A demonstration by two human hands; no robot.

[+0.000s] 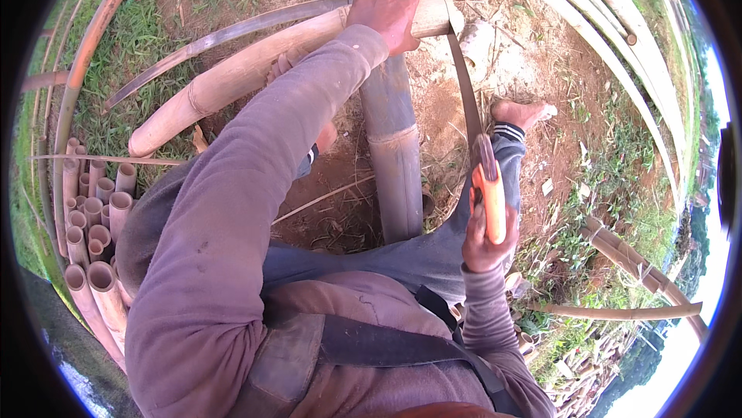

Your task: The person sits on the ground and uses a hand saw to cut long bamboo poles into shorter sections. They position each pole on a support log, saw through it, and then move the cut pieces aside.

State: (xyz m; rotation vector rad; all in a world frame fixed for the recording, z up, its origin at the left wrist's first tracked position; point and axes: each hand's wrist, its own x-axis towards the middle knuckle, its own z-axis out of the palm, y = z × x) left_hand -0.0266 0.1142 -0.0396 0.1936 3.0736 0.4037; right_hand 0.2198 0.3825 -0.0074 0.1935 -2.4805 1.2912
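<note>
My left hand (384, 18) is closed over a pale bamboo pole (239, 72) close to its right end, pressing it across a thicker, darker bamboo trunk (392, 136). In my right hand (491, 234) is the orange handle of a handsaw (469, 101). The saw's long dark blade reaches forward, its far part against the pale pole's right end, just right of my left hand. Whether the teeth are inside a cut is too small to tell. A thin split bamboo strip (224, 34) lies behind the pole.
Cut bamboo tubes (100, 275) stand bundled at the left. Long bamboo poles (618, 47) curve along the right, and more bamboo (634, 263) lies at the lower right. My bare right foot (524, 114) rests on the ground beside the blade. Sawdust and grass cover the soil.
</note>
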